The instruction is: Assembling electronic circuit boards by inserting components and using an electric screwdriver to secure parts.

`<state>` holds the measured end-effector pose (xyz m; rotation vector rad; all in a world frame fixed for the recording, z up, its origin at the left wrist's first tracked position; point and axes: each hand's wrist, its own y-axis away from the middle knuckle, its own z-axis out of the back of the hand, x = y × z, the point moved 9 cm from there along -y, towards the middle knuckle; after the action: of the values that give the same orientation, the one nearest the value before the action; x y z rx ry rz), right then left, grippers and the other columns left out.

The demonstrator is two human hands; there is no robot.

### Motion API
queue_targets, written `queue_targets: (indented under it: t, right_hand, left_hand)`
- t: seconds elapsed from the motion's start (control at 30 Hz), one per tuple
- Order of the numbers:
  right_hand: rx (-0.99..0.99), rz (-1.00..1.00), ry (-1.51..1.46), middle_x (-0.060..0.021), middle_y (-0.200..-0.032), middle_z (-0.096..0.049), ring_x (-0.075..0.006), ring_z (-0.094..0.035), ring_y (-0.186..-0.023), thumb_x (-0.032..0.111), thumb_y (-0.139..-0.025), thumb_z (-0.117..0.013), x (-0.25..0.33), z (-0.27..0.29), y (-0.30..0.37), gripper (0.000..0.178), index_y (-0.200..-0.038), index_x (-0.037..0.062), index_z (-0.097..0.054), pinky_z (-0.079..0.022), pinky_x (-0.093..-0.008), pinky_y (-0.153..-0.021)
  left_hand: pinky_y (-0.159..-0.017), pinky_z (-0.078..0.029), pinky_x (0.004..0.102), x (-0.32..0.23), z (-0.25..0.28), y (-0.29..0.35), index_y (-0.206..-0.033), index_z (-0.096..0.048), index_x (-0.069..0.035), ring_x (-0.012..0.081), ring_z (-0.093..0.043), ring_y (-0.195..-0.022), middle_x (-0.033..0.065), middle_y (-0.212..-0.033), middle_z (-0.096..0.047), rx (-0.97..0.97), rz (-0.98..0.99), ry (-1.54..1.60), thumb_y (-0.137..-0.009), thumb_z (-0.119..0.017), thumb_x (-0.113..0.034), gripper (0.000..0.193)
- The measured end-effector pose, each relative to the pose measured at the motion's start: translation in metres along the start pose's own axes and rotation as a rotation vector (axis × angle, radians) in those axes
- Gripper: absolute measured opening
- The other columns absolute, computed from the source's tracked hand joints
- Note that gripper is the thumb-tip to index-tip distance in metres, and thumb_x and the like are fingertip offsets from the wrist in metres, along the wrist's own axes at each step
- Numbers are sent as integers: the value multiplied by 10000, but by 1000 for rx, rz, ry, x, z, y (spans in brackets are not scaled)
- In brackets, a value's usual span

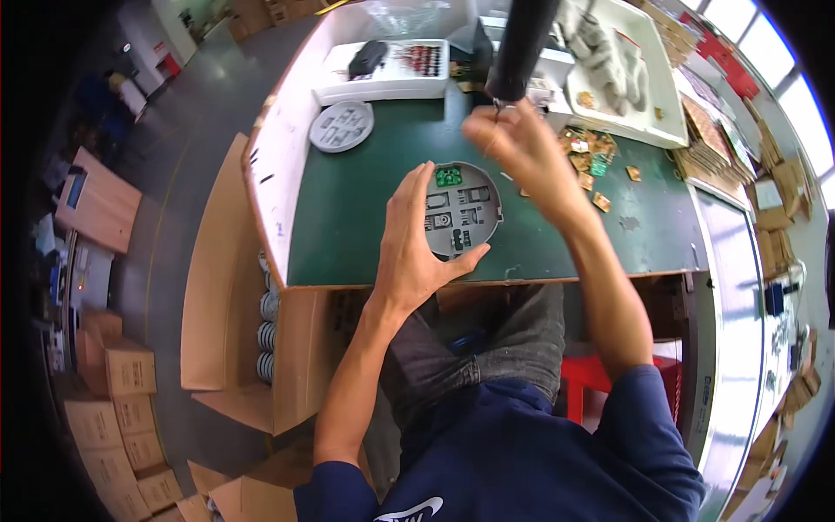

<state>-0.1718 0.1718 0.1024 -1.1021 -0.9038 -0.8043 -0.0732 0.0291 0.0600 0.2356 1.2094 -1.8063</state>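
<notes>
My left hand [409, 235] grips the rim of a round grey plastic housing [461, 230], thumb at its near edge and fingers along the left side. The housing lies open side up over the green tabletop, showing moulded compartments. A small green circuit board [448, 177] sits in its far compartment. My right hand [522, 148] is raised beyond the housing, its fingers bent together at the tip of a black electric screwdriver [520, 52] that hangs down from above. The hand is blurred, and whatever its fingertips hold is too small to make out.
Another round grey piece [342, 127] lies at the far left, beside a white foam tray [383, 74] of screws and a black object. Several small boards [600, 161] are scattered at right, before a white bin [622, 113] with gloves. Cardboard boxes [300, 357] stand left of the bench.
</notes>
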Motion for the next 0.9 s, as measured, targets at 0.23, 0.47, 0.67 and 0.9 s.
queue_targets:
  t: [0.23,0.47,0.67,0.9]
  right_hand:
    - [-35,-192,92,-65,-1263,-663,-122,-597,-1092,132,-957,-691,-25,80,69,437,-1378,67,-594,-504,-290,-936]
    - [-971,-42,1469,-90,-1082,-751,-238,-713,-909,114,-961,-591,21,415,231,383,-1322,217,-666,-557,-406,-775]
    - [-741,-432,1863,-132,-1185,-724,-304,-652,-1181,154,-990,-570,-33,493,344,327,-1296,200,-673,-507,-465,-970]
    - [-964,-22,1322,-106,-1151,-739,-249,-670,-1159,169,-1012,-589,46,394,271,265,-1257,135,-683,-528,-406,-930]
  left_hand:
    - [-1193,-312,434,-20,-12,-30,-1551,-335,0,347,-381,-1448,196,-1586,-372,211,-186,-4,-783,-844,-468,1033]
    - [-1182,-303,471,173,89,-80,-1435,-492,37,407,-414,-1407,249,-1491,-475,29,56,-560,-971,-674,-383,652]
    - [-1146,-342,469,215,52,-98,-1362,-552,44,434,-448,-1360,283,-1420,-524,246,184,-663,-955,-679,-433,640]
    - [-1030,-433,449,199,54,-108,-1138,-645,39,410,-573,-1176,270,-1211,-632,232,168,-800,-882,-743,-494,600]
